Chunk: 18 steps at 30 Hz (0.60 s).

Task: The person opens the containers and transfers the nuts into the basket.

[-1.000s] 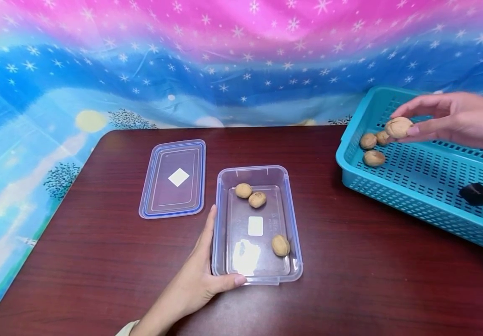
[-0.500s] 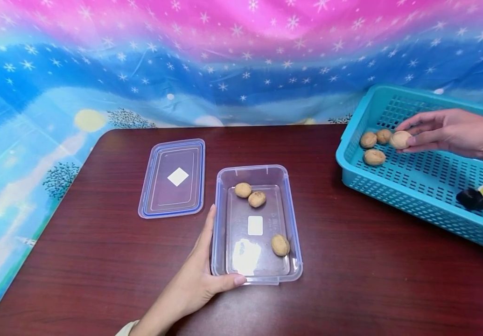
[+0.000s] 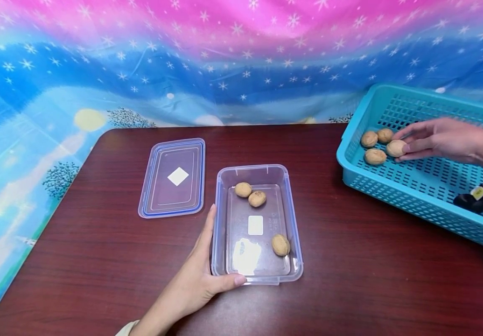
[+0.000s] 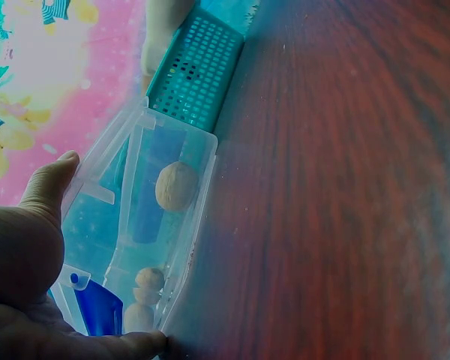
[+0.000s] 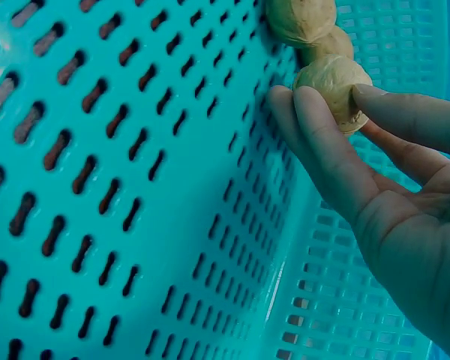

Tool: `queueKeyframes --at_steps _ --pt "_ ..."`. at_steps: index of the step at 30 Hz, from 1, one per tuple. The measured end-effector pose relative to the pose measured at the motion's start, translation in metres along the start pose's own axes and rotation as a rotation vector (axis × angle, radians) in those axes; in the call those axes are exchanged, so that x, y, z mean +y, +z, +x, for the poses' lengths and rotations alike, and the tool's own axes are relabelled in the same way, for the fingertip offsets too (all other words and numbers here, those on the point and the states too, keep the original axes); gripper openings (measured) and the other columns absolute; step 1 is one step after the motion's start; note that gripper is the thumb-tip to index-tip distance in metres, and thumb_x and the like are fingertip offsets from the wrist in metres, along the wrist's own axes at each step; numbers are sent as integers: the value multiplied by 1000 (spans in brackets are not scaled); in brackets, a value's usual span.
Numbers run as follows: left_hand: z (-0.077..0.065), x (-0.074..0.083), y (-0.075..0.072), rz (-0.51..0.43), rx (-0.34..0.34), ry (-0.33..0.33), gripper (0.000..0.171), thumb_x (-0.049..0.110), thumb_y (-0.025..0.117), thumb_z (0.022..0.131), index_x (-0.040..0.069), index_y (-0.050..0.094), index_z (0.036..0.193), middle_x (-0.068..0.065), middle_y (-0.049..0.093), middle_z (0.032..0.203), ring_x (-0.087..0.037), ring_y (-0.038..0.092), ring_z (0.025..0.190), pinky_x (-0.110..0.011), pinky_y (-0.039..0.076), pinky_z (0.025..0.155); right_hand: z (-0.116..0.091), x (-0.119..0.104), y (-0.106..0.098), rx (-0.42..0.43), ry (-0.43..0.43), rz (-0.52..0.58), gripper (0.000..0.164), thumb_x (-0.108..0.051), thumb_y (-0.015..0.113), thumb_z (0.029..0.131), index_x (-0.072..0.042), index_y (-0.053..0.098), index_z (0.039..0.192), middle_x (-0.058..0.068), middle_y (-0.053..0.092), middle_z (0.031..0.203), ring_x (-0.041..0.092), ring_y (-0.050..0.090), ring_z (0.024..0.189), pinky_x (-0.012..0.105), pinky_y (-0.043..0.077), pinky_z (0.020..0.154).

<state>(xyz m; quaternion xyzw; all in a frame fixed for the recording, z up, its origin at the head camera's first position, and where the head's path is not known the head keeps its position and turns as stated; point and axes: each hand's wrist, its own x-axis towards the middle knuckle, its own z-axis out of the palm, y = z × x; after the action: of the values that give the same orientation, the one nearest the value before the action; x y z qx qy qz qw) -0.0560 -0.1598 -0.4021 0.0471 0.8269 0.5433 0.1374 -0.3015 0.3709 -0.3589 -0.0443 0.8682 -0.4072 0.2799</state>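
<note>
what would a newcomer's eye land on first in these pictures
Probably the pink and blue snowflake backdrop behind the table. Then the turquoise basket at the head view's right, where the right hand pinches a walnut, and the clear container near centre holding three walnuts, its near left corner gripped by the left hand.

A tabletop setting, room type unclear: a dark reddish, wood-grained table [image 3: 350,261] was screened behind and at left by a pink-and-blue snowflake-print cloth [image 3: 241,56]. A clear plastic box [image 3: 294,224] and turquoise basket [image 3: 392,196] looked household.
</note>
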Motion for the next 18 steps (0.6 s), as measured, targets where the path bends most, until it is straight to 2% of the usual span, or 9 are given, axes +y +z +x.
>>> queueKeyframes --at_steps 3,6,10,18 --pt "0 0 0 -2 -1 5 137 31 95 74 45 -6 166 3 7 177 -20 13 161 -19 11 123 1 0 1 -14 5 7 41 -6 49 110 2 42 149 -10 63 119 6 73 102 35 60 96" --pt "0 0 0 -6 -2 10 137 30 95 74 45 -6 166 3 7 177 -21 13 161 -17 11 122 2 1 1 -18 11 22 41 -6 48 110 5 40 149 -8 64 120 11 75 103 35 60 96" --pt "0 0 0 -10 -2 12 137 30 95 74 46 -6 166 3 8 177 -21 14 160 -15 11 121 2 0 3 -8 16 11 44 -1 47 109 14 36 149 0 66 121 13 75 101 35 60 95" --pt "0 -1 0 -4 0 12 137 31 95 74 46 -6 166 4 8 177 -21 14 160 -16 12 122 2 -1 4 10 40 16 42 1 44 109 14 37 149 5 67 122 15 75 102 36 60 96"
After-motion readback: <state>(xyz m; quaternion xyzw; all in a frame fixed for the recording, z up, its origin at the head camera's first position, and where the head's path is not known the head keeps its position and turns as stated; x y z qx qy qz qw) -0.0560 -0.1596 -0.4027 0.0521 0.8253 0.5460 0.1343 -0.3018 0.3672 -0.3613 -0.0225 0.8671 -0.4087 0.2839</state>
